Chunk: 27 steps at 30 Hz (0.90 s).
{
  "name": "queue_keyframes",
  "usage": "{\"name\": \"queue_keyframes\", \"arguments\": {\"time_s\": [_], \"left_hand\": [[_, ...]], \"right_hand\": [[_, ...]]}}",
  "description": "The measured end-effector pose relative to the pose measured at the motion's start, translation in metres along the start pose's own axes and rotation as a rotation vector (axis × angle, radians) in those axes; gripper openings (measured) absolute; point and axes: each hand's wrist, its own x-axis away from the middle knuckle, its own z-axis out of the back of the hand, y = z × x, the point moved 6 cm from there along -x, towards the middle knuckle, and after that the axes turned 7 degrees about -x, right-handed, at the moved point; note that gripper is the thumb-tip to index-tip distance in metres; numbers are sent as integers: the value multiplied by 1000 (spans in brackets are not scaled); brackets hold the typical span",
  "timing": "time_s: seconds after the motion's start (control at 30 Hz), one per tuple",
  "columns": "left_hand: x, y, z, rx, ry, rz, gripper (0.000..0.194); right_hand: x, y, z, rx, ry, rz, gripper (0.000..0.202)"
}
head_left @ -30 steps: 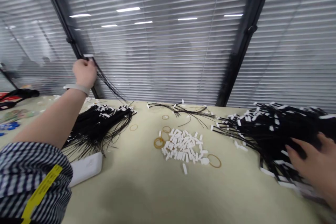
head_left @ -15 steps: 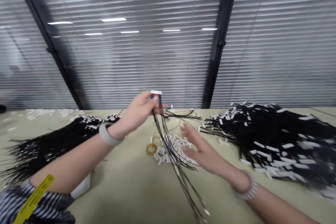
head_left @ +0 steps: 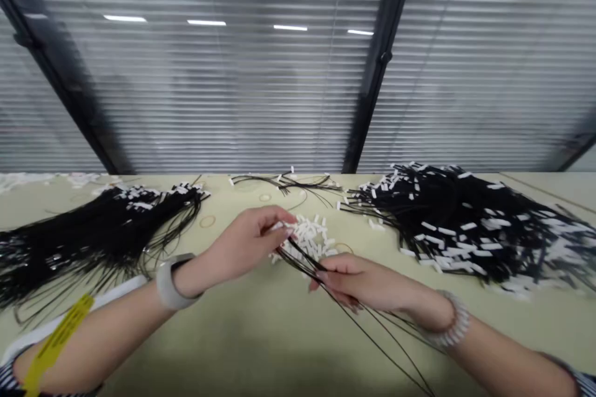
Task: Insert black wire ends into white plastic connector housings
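Between my two hands stretches a thin bundle of black wires [head_left: 305,258]. My left hand [head_left: 254,239] pinches the bundle at its upper end, and the fingers hide whatever connector sits there. Further down, my right hand [head_left: 356,280] closes its thumb and fingers around the same wires. Loose wire ends trail below it toward the bottom right. Just behind the wires lies a heap of small white connectors [head_left: 310,236] on the table, partly covered by my left fingertips.
A large pile of black wires with white connectors [head_left: 447,217] fills the right side. Another black wire pile [head_left: 116,220] lies at left. A few wires [head_left: 307,185] and a rubber band [head_left: 207,221] rest on the table [head_left: 261,335]. Blinds [head_left: 242,87] stand behind.
My left hand has lowered the wire bundle from in front of the blinds to the connector heap. My right hand, open before, has closed on the wires. The view has shifted right.
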Motion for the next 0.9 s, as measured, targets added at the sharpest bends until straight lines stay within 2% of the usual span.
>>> {"name": "queue_keyframes", "arguments": {"time_s": [0.1,0.17,0.23,0.33,0.4,0.47,0.63,0.77,0.9], "left_hand": [[16,-35,-30,39,-193,173,12],[26,-57,-49,88,-270,270,13],[32,-72,-67,137,-333,335,13],[35,-82,-91,203,-401,397,14],[35,-84,-104,238,-423,415,16],[36,-84,-113,259,-428,416,16],[41,-91,-117,286,-378,410,15],[41,-93,-109,346,-316,419,13],[39,-93,-106,409,-288,452,13]], "right_hand": [[16,20,6,147,-80,-74,21],[24,32,16,257,-79,-92,14],[26,38,29,365,10,-85,11],[13,37,45,524,244,-43,22],[-4,36,44,611,351,-29,28],[-24,39,35,670,383,-34,31],[-55,48,17,721,398,-22,22],[-49,44,23,612,398,51,19],[-36,39,30,388,361,136,21]]}}
